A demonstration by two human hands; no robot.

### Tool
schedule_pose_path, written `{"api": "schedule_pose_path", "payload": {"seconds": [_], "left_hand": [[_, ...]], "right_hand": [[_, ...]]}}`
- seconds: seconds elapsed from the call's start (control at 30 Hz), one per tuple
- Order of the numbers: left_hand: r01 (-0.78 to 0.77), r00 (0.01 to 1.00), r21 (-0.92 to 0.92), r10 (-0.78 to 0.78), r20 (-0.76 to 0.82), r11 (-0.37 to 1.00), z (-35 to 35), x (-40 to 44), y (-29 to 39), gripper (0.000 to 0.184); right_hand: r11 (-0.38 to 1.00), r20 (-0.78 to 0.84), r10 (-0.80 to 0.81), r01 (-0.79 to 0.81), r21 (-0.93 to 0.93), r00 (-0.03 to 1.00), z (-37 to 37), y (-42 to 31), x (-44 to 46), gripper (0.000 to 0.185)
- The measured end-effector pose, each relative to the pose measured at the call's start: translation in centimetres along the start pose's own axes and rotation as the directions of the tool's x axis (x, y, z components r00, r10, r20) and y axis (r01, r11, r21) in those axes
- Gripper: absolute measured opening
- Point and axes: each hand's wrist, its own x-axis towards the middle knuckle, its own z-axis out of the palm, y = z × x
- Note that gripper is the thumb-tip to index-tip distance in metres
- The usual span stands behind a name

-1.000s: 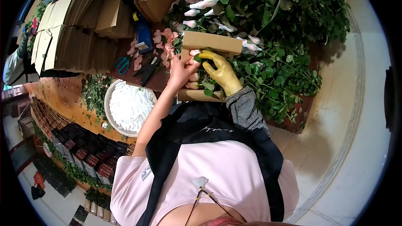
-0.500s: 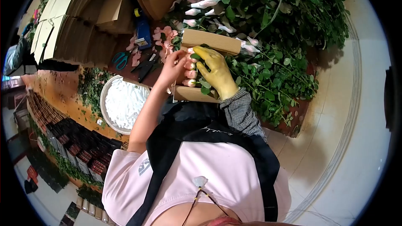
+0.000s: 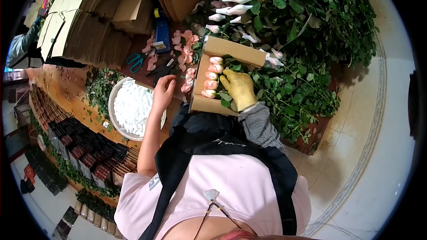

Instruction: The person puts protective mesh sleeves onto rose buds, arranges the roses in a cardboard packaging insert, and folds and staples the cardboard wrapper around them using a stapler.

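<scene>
My left hand (image 3: 164, 91) is bare, its fingers loosely bent with nothing visible in them, just below black-handled cutters (image 3: 163, 70). Inside an open cardboard box (image 3: 233, 50), several pink-and-cream rose heads (image 3: 211, 75) form a column along the left side. Over the stems and leaves just right of them rests my right hand (image 3: 240, 90), in a yellow glove, fingers slightly apart; its palm side is hidden. Loose pink petals (image 3: 187, 81) lie against the box's left side.
A round tub of white tubes (image 3: 133, 109) stands at the left. Teal scissors (image 3: 134, 62) and a blue tool (image 3: 162, 35) lie beside stacked cardboard (image 3: 84, 22). Netted roses (image 3: 235, 10) and leafy stems (image 3: 293, 75) pile up right. Another person's sleeve (image 3: 22, 46) shows far left.
My left hand has left the rose heads and moved left, out of the box. My right hand has shifted down slightly, uncovering the rose column. The view has shifted a little.
</scene>
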Motion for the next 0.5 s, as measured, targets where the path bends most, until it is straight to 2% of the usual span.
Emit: {"api": "schedule_pose_path", "payload": {"seconds": [0.07, 0.23, 0.3, 0.37, 0.43, 0.5], "left_hand": [[-0.033, 0.999, 0.005, 0.033, 0.003, 0.999, 0.0, 0.6, 1.1, 0.021], [-0.050, 0.999, 0.085, 0.049, 0.013, 0.995, -0.8, 1.8, 6.3, 0.019], [-0.143, 0.990, 0.176, 0.143, 0.010, 0.974, 0.3, 2.1, 6.6, 0.016], [-0.194, 0.981, 0.185, 0.189, 0.046, 0.963, 2.3, 2.0, 6.9, 0.017], [-0.271, 0.962, 0.252, 0.256, 0.093, 0.929, 4.4, 2.0, 7.5, 0.027], [-0.241, 0.966, 0.242, 0.210, 0.148, 0.940, 6.2, 2.4, 7.3, 0.028]], "right_hand": [[0.997, -0.057, 0.023, -0.027, -0.070, 0.998, 1.2, -0.3, 0.5, 0.024], [0.997, -0.080, 0.077, -0.077, -0.003, 0.994, 0.0, -1.2, 0.3, 0.024], [0.992, -0.198, 0.126, -0.119, 0.046, 0.972, -0.5, -1.4, 0.1, 0.022], [0.984, -0.176, 0.175, -0.174, 0.020, 0.969, 0.0, -1.1, 0.3, 0.019], [0.990, -0.044, 0.101, -0.105, -0.095, 0.994, 0.8, -0.9, 0.9, 0.019], [0.991, -0.033, 0.073, -0.077, -0.114, 0.997, 1.4, -0.8, 1.3, 0.019]]}}
